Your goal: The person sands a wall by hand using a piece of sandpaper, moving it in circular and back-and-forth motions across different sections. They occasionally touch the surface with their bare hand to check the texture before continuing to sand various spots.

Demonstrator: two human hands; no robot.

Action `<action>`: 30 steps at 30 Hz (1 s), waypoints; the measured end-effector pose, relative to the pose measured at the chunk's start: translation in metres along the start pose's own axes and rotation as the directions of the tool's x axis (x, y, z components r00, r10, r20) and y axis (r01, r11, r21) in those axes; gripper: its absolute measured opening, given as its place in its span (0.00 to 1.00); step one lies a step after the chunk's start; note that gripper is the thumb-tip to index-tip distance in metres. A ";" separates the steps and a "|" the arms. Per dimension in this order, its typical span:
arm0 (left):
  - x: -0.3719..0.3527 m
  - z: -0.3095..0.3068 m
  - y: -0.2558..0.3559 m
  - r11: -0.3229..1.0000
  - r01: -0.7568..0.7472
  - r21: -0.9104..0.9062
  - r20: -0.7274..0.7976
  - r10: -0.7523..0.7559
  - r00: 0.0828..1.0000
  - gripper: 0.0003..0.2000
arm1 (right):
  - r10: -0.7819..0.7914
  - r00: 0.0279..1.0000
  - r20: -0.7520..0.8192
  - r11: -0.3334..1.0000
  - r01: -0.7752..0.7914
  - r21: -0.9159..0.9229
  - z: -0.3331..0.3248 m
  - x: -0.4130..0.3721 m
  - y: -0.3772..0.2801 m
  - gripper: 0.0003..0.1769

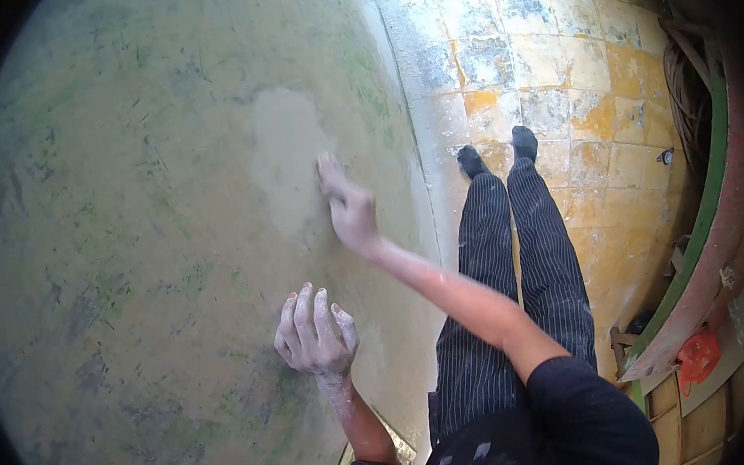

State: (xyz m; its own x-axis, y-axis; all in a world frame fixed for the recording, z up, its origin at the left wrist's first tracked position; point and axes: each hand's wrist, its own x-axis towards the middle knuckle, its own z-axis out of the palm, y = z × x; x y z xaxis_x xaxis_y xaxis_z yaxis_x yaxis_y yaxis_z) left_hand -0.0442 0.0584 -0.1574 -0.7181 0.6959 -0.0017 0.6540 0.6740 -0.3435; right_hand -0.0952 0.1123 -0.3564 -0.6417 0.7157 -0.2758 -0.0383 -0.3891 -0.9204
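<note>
I look down along a weathered, greenish wall (129, 252). My right hand (348, 204) presses against it beside a smooth pale patch (287, 152) of fresh filler; something small may be under the fingers, but I cannot make it out. My left hand (314, 333), dusted white, rests flat on the wall lower down with fingers spread, holding nothing. My legs in striped trousers (514, 265) stand on the floor below.
A worn yellow tiled floor (569, 68) runs along the wall's foot. At the right stands a curved green and red edge (704, 232) with a red round object (699, 355) on it, and wooden boards (692, 417) beneath.
</note>
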 end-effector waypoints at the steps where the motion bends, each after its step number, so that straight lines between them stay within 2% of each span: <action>1: 0.000 0.000 0.000 1.000 -0.007 0.003 0.004 0.007 1.000 0.09 | 0.057 0.997 -0.057 0.998 -0.057 0.000 0.009 0.037 -0.007 0.25; 4: -0.001 0.000 -0.002 1.000 0.008 -0.012 -0.031 -0.008 0.999 0.09 | 0.030 0.998 -0.051 0.999 -0.028 0.044 0.020 0.117 -0.015 0.24; 6: -0.002 0.001 -0.002 1.000 0.010 -0.029 -0.043 -0.011 0.999 0.09 | -0.119 0.992 -0.030 0.992 0.120 0.038 0.025 0.134 -0.025 0.25; 8: -0.001 0.001 -0.002 0.999 0.018 -0.034 -0.053 -0.019 0.998 0.09 | -0.086 0.996 -0.014 0.994 0.087 0.072 0.030 0.086 -0.045 0.26; 10: -0.002 0.000 -0.002 0.999 0.019 -0.034 -0.058 -0.021 0.998 0.09 | -0.228 0.972 0.061 0.970 0.221 0.100 0.021 0.021 -0.057 0.27; 11: -0.004 0.000 -0.002 0.998 0.012 -0.062 -0.058 -0.015 0.998 0.09 | -0.225 0.963 0.145 0.973 0.214 0.089 0.009 -0.014 -0.063 0.27; 12: -0.004 0.000 -0.004 0.996 0.003 -0.089 -0.056 -0.008 0.998 0.10 | -0.219 0.949 0.226 0.975 0.206 0.077 0.001 -0.035 -0.064 0.27; 14: -0.003 0.000 -0.004 0.996 0.001 -0.089 -0.064 -0.007 0.998 0.10 | -0.244 0.943 0.225 0.968 0.224 0.111 0.001 -0.038 -0.046 0.26; 15: -0.004 0.000 -0.004 0.996 -0.001 -0.093 -0.069 -0.005 0.998 0.10 | -0.266 0.938 0.222 0.961 0.239 0.141 0.000 -0.039 -0.039 0.26; 17: -0.004 0.002 -0.002 0.997 -0.006 -0.078 -0.085 0.000 0.996 0.09 | -0.165 0.985 0.047 0.975 0.155 0.158 0.020 0.007 -0.034 0.26; 19: -0.004 0.002 -0.005 0.998 -0.007 -0.055 -0.100 0.002 0.995 0.09 | -0.095 0.995 -0.039 0.985 0.099 0.141 0.031 0.065 -0.042 0.25; 22: -0.006 0.003 -0.005 0.996 -0.003 -0.088 -0.117 -0.008 0.993 0.09 | -0.116 0.990 -0.084 0.986 0.125 0.107 0.037 0.108 -0.044 0.24; 24: -0.006 0.003 -0.005 0.996 -0.003 -0.094 -0.129 -0.009 0.992 0.09 | -0.174 0.984 -0.044 0.980 0.178 0.092 0.036 0.101 -0.048 0.25; 25: -0.006 0.003 -0.004 0.995 -0.004 -0.096 -0.135 -0.009 0.991 0.09 | -0.221 0.973 0.064 0.971 0.214 0.103 0.030 0.077 -0.046 0.26; 29: -0.008 0.002 -0.006 0.986 -0.005 -0.166 -0.155 -0.021 0.988 0.09 | -0.298 0.914 0.275 0.955 0.280 0.101 -0.001 -0.044 -0.059 0.30; 30: -0.009 0.003 -0.005 0.981 -0.006 -0.192 -0.178 -0.029 0.984 0.09 | -0.298 0.916 0.269 0.954 0.284 0.093 -0.003 -0.043 -0.053 0.30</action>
State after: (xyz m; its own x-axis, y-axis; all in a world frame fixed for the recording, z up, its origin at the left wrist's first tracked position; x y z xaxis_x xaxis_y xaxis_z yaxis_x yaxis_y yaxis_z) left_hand -0.0418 0.0478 -0.1585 -0.6830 0.7091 0.1753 0.6917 0.7050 -0.1569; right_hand -0.0634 0.1034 -0.2966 -0.7821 0.6156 0.0966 -0.2900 -0.2225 -0.9308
